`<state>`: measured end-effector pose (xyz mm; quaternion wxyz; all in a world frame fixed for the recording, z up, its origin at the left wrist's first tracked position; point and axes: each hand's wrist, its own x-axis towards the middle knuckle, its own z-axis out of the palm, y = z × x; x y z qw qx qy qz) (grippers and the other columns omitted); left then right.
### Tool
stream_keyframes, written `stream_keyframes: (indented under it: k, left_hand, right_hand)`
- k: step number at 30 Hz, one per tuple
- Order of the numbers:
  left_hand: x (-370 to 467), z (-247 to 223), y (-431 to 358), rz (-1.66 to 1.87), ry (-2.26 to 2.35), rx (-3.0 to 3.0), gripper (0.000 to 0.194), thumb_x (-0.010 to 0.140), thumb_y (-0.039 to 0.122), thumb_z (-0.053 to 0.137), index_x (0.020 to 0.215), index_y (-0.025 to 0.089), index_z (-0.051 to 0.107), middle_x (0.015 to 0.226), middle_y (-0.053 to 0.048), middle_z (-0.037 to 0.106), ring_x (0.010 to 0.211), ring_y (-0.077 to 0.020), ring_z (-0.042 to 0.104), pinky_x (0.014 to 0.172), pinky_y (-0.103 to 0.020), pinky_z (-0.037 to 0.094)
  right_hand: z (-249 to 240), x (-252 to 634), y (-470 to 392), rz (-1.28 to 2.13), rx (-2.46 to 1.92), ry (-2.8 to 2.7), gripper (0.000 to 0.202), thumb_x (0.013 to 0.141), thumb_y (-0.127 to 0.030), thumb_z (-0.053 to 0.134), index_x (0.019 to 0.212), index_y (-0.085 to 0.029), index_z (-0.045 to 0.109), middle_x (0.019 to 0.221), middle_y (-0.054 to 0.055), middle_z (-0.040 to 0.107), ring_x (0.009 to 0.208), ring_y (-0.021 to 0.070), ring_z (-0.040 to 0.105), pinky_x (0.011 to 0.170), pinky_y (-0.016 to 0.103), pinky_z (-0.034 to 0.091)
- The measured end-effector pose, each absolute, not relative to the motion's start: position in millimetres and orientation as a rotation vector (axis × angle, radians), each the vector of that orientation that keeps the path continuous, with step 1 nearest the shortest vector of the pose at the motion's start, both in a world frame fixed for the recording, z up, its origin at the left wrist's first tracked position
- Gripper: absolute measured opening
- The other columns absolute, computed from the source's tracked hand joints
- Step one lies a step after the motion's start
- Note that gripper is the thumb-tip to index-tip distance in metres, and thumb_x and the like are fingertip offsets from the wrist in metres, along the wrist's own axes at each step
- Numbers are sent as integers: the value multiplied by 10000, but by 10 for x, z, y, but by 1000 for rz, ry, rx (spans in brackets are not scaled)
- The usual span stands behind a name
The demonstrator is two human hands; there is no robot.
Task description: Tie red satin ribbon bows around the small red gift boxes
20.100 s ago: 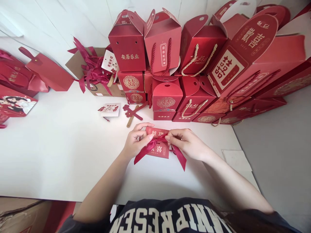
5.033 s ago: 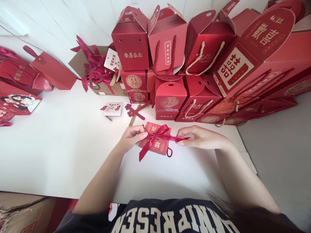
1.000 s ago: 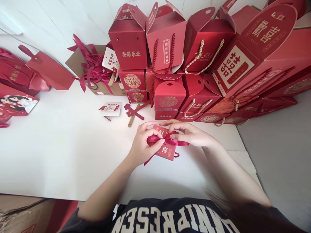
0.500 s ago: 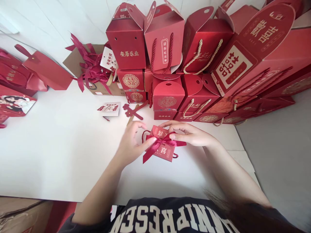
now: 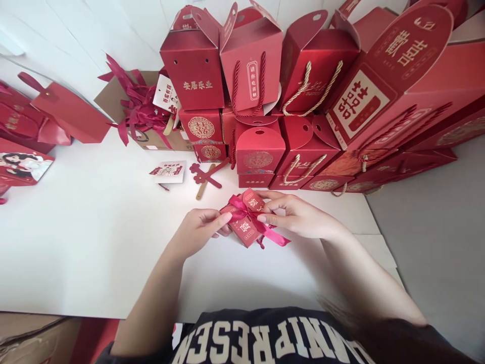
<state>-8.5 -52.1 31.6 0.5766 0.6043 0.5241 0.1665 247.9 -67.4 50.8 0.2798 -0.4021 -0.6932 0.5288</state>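
A small red gift box (image 5: 245,236) with gold characters and a twisted red cord is held over the white table. Tied across its face is a shiny crimson ribbon bow (image 5: 238,205), with one tail slanting to the lower right. My left hand (image 5: 199,227) is closed at the box's left side, thumb at the edge of the bow and fingers partly hidden beneath. From the right, my right hand (image 5: 293,215) grips the box and ribbon, its thumb and fingers near the bow's knot.
Stacked red gift boxes (image 5: 252,146) with rope handles line the back. A cardboard box (image 5: 162,141) full of crimson ribbons (image 5: 142,108) stands behind on the left. Red and gold strips (image 5: 206,177) and a white printed card (image 5: 170,172) lie beyond my hands. More red bags (image 5: 74,108) are far left.
The gift box has turned and tilted in my hands. The ribbon tail now points lower right instead of lower left. My left hand's fingers have closed against the box's left side.
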Motion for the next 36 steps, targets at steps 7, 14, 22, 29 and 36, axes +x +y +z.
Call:
stream_keyframes:
  k: [7,14,22,29,36]
  left_hand:
    - [-145,245,-543,469,1151,1384,321,853,451,637,715,163,669,778,-36,730,763,-143,670,706,-228,566]
    - [-149,227,-539,472,1098,1389,302,867,402,631,687,160,626,771,-24,720,786,-148,663,751,-246,540]
    - [-189,176,-498,426,1036,1369,286,872,393,615,705,161,617,822,-49,726,868,-200,680,781,-297,519]
    - [-201,248,-446,488,1255,1667,292,859,469,596,790,188,559,888,-28,643,790,-163,588,666,-270,450]
    - [66,468,-426,761,1429,1890,246,853,447,607,971,236,567,910,-1,603,804,-147,545,682,-262,426]
  right_hand:
    - [383,2497,-612,1420,-1181,-1693,354,917,-417,581,669,-180,669,1336,86,568,1315,247,487,993,393,469]
    - [257,2530,-521,1455,-1123,-1640,361,921,-427,583,681,-185,702,1308,76,571,1284,249,507,1044,398,410]
    - [163,2538,-477,1478,-1106,-1589,311,954,-439,529,909,-249,772,1308,62,576,1283,226,504,1118,406,331]
    - [189,2547,-496,1478,-1110,-1537,331,935,-459,548,808,-222,741,1362,55,541,1261,247,517,1016,395,418]
    - [235,2562,-513,1362,-1165,-1546,275,907,-490,574,873,-217,570,1058,33,648,960,183,600,856,322,440]
